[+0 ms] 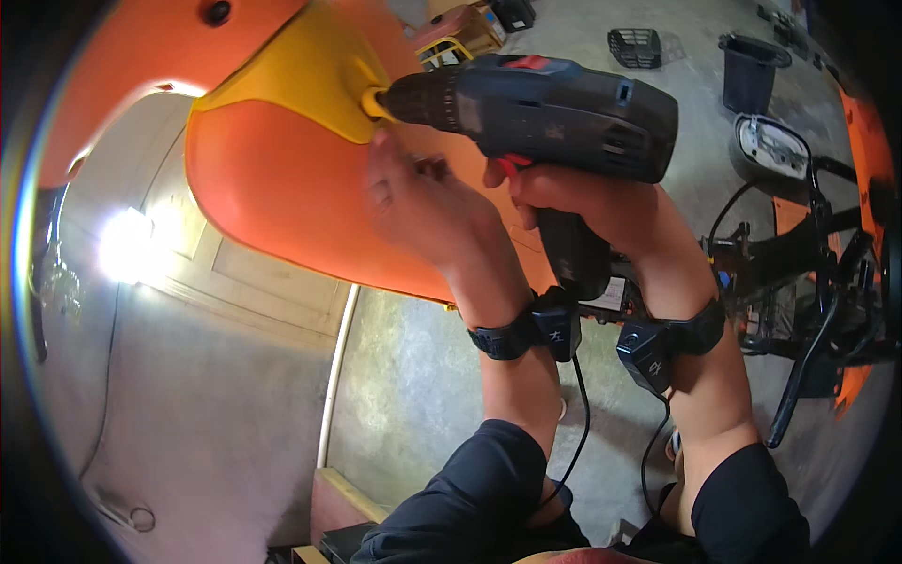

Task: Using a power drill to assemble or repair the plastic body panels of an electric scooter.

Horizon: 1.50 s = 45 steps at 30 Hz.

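My right hand (587, 202) is wrapped round the grip of a black cordless drill (573, 113), a finger by its red trigger. The drill lies level across the view, its chuck pointing left at a yellow raised socket (374, 101) on a yellow trim piece (291, 80). That trim sits on a large curved orange plastic panel (272, 188). Just under the chuck, my left hand (423, 202) is raised with bent fingers, its fingertips close to the yellow socket. Whatever those fingers pinch, if anything, is hidden. The drill's tip is hidden too.
A black vehicle frame with orange parts (817, 254) stands at the right. Beyond it are a black bin (752, 70), a black crate (634, 47) and a grey tub (770, 150). A bright lamp (127, 244) shines at the left, and a white pipe (338, 376) runs down the wall.
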Each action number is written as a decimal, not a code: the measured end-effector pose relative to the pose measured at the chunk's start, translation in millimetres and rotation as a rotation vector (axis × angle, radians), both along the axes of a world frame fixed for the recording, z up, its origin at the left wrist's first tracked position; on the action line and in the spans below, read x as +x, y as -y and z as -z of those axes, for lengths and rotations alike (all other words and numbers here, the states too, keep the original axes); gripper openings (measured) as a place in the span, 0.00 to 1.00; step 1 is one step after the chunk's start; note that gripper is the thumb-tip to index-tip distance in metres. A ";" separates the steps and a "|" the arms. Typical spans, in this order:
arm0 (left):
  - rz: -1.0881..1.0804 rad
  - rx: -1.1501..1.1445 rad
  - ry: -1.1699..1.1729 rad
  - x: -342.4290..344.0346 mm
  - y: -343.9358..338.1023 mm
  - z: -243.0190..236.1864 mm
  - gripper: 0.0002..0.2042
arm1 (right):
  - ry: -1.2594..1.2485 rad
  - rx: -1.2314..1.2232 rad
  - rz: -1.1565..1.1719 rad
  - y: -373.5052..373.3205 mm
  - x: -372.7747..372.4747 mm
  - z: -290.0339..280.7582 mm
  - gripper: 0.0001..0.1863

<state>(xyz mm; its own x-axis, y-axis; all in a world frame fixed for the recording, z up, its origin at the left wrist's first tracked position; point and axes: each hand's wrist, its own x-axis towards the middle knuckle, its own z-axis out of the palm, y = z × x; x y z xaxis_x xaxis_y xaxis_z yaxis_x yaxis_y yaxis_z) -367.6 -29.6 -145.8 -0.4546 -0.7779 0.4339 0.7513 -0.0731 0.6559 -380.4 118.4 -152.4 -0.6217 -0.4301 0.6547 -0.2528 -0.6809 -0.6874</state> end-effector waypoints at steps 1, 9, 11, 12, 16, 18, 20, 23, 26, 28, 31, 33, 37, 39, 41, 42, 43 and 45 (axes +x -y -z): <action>0.030 0.055 0.077 -1.3 -1.8 0.7 0.13 | 0.039 0.045 0.003 -1.5 0.4 -1.1 0.21; 0.416 0.126 -0.116 -16.6 -10.0 -3.6 0.16 | 0.053 0.070 0.018 -8.5 8.7 -10.1 0.20; 0.435 0.070 -0.120 -17.6 -8.5 -4.1 0.17 | 0.076 0.081 0.026 -9.4 10.6 -12.2 0.21; 0.446 0.046 -0.150 -18.8 -8.9 -3.5 0.17 | 0.071 0.084 0.018 -9.5 11.1 -13.4 0.21; 0.267 0.032 -0.069 -22.6 -7.5 1.0 0.18 | 0.101 0.133 0.055 -9.3 15.0 -17.8 0.19; 0.211 -0.022 -0.040 -23.5 -5.1 2.5 0.19 | 0.113 0.158 0.054 -11.3 17.6 -20.2 0.16; 0.125 -0.137 -0.070 -23.9 -2.4 1.9 0.21 | 0.130 0.172 0.057 -13.5 18.8 -22.9 0.14; 0.157 -0.120 -0.057 -21.2 0.1 -0.6 0.21 | 0.166 0.209 0.042 -15.3 18.6 -25.8 0.12; 0.149 -0.052 -0.052 -18.0 -0.5 -4.2 0.21 | 0.154 0.191 0.038 -13.7 17.8 -27.3 0.13; 0.141 -0.041 -0.030 -14.7 -1.6 -6.5 0.20 | 0.140 0.211 0.032 -12.8 18.2 -27.7 0.12; 0.109 -0.021 0.055 -8.3 -2.9 -11.6 0.20 | 0.139 0.138 0.014 -10.3 20.8 -27.7 0.10; 0.082 -0.024 0.115 -1.9 -3.1 -16.8 0.20 | 0.136 0.148 0.000 -10.4 22.0 -27.8 0.10; 0.006 -0.125 0.247 11.2 -4.2 -25.2 0.21 | 0.135 0.221 0.012 -14.4 21.1 -28.0 0.09; -0.041 -0.155 0.310 16.4 -3.7 -27.6 0.22 | 0.144 0.208 0.003 -16.0 21.1 -28.8 0.09; -0.136 -0.245 0.466 17.8 -2.8 -28.7 0.21 | 0.135 0.185 -0.006 -16.8 22.6 -30.0 0.10; -0.161 -0.216 0.502 18.1 -0.1 -30.3 0.21 | 0.171 0.146 -0.025 -15.7 23.2 -31.0 0.11; -0.036 -0.206 0.488 18.8 3.2 -32.1 0.19 | 0.175 0.082 -0.052 -13.8 25.4 -32.0 0.11; 0.086 -0.200 0.445 18.9 9.6 -35.8 0.18 | 0.217 0.075 -0.073 -7.1 33.5 -32.2 0.12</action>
<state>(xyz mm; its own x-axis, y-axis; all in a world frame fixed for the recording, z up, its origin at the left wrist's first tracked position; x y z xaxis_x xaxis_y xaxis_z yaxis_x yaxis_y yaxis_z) -348.7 -39.2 -110.0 -0.6883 -0.6509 0.3204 0.3922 0.0377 0.9191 -347.0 125.5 -120.2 -0.7100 -0.5214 0.4733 -0.0457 -0.6366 -0.7699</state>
